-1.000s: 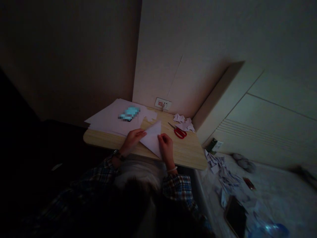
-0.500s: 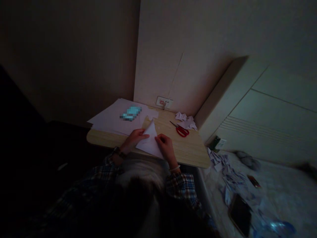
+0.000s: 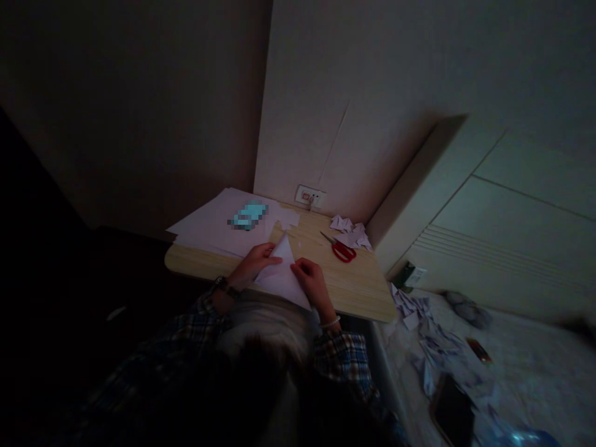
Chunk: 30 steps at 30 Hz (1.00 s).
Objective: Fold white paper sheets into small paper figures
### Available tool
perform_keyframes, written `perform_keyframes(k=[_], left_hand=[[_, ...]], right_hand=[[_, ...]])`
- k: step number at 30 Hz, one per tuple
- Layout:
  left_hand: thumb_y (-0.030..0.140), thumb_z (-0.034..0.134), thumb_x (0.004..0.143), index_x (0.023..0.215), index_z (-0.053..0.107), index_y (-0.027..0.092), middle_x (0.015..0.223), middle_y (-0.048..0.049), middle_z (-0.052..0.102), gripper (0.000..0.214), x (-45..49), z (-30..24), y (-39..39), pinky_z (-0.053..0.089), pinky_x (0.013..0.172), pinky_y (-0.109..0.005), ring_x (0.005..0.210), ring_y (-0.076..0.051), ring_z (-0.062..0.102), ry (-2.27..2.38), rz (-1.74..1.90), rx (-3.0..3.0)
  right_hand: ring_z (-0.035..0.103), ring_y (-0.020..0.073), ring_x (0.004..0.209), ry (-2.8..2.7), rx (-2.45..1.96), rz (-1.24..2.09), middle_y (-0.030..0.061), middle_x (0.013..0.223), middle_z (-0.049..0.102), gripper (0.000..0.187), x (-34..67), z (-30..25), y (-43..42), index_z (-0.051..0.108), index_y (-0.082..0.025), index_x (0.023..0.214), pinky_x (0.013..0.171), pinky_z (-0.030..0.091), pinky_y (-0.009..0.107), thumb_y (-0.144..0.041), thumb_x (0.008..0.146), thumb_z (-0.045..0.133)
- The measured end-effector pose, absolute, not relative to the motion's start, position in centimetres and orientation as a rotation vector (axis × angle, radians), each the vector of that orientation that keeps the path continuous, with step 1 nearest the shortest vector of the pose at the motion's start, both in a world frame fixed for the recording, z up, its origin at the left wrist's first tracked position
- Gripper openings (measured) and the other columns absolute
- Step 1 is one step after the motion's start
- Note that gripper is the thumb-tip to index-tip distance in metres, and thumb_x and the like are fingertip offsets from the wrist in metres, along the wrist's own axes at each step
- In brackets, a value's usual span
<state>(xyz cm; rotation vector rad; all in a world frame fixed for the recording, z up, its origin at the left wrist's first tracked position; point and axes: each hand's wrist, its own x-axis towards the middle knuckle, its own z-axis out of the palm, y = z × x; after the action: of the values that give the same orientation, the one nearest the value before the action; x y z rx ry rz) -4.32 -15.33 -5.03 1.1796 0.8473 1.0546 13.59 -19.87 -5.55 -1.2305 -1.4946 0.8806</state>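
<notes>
Between my hands is a white sheet of paper (image 3: 282, 278), folded to a triangle with its peak pointing away from me. My left hand (image 3: 259, 262) grips its left side, thumb lying on top. On the right edge, my right hand (image 3: 311, 278) pinches the paper between thumb and fingers. The paper is held over the front edge of a small wooden table (image 3: 363, 297). Red-handled scissors (image 3: 343, 251) lie on the table to the right of my hands, blades pointing back and left.
Large white sheets (image 3: 205, 226) cover the table's left side, with a lit phone (image 3: 250, 215) on them. Folded paper pieces (image 3: 342, 223) sit at the back right. On the bed (image 3: 521, 360) to the right are more folded papers (image 3: 412, 307) and a dark phone (image 3: 452, 410). A wall socket (image 3: 310, 197) is behind.
The view has shifted slightly, so the scene sits a little lower. Both hands still hold the folded paper, its peak now a bit lower and its lower right corner extending further right.
</notes>
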Motion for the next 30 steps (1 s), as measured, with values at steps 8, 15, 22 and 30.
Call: perform_keyframes(k=[8,15,22,30], left_hand=[[0.044,0.086,0.054,0.074,0.070,0.016,0.063,-0.0001,0.071,0.039,-3.5,-4.5,-15.3,0.045,0.052,-0.027,0.056,-0.018,0.063,0.953,1.119,1.111],[0.032,0.088,0.046,0.078,0.068,0.015,0.067,-0.0004,0.074,0.042,-3.4,-4.4,-15.7,0.048,0.061,-0.026,0.062,-0.018,0.066,0.835,1.258,0.957],[0.041,0.088,0.043,0.071,0.069,0.016,0.060,0.0015,0.069,0.043,-3.3,-4.0,-15.3,0.043,0.059,-0.027,0.058,-0.016,0.060,0.970,1.289,0.973],[0.032,0.082,0.047,0.073,0.069,0.017,0.065,0.0010,0.068,0.033,-2.7,-4.9,-13.8,0.046,0.065,-0.029,0.066,-0.018,0.062,0.955,1.325,1.005]], right_hand=[[0.042,0.0140,0.060,-1.540,-1.247,0.863,-0.0032,0.060,0.049,0.031,13.7,-5.4,-19.9,0.056,-0.021,0.065,0.055,0.031,0.027,-0.049,0.077,0.061],[0.042,0.0135,0.060,-1.546,-1.264,0.854,-0.0031,0.061,0.049,0.030,13.6,-5.4,-19.8,0.054,-0.021,0.065,0.057,0.031,0.027,-0.048,0.076,0.060],[0.042,0.0140,0.061,-1.547,-1.247,0.852,-0.0032,0.061,0.049,0.027,13.5,-5.4,-19.9,0.054,-0.022,0.065,0.057,0.032,0.027,-0.046,0.076,0.059],[0.043,0.0140,0.060,-1.574,-1.261,0.829,-0.0033,0.060,0.049,0.027,13.5,-5.5,-19.8,0.054,-0.021,0.064,0.058,0.031,0.027,-0.044,0.077,0.060]])
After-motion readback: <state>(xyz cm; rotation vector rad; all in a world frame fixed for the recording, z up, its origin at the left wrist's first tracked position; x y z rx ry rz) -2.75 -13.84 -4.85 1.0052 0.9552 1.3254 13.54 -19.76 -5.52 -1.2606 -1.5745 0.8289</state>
